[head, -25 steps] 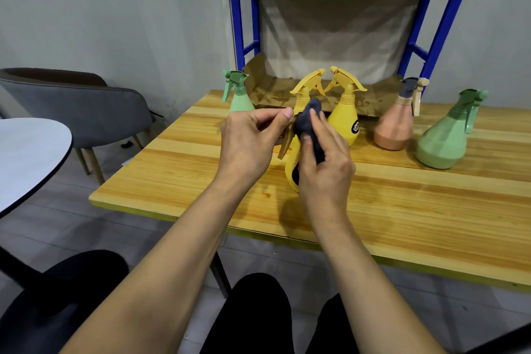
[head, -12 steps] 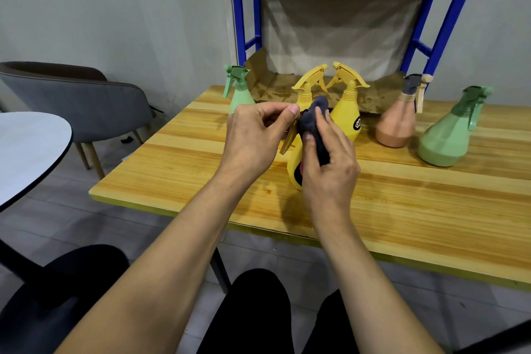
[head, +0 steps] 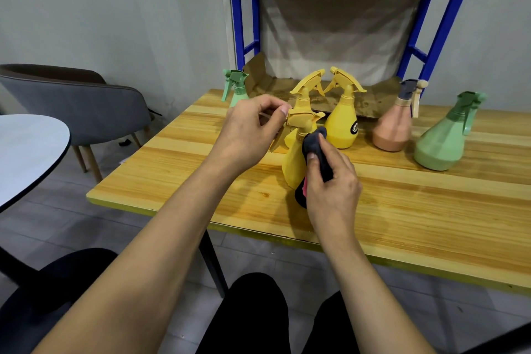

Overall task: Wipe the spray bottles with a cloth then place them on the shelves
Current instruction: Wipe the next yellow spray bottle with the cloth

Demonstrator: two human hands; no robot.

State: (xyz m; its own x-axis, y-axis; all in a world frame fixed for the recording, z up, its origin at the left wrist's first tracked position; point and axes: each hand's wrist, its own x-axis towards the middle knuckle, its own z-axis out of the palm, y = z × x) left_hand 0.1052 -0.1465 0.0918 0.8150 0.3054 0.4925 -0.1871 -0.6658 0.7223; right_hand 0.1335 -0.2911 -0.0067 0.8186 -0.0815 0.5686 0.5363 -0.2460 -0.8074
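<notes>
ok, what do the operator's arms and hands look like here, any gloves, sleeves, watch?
Both bare: left hand and right hand wear no gloves, visible rings or watch, and the forearms show no sleeves up to the frame edge. Only clothing in view is black trousers.

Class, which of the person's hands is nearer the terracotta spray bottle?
Right. The right hand, holding the cloth, is left of the terracotta spray bottle and closer to the camera; the left hand is farther left, pinching the spray head of the held yellow bottle.
</notes>
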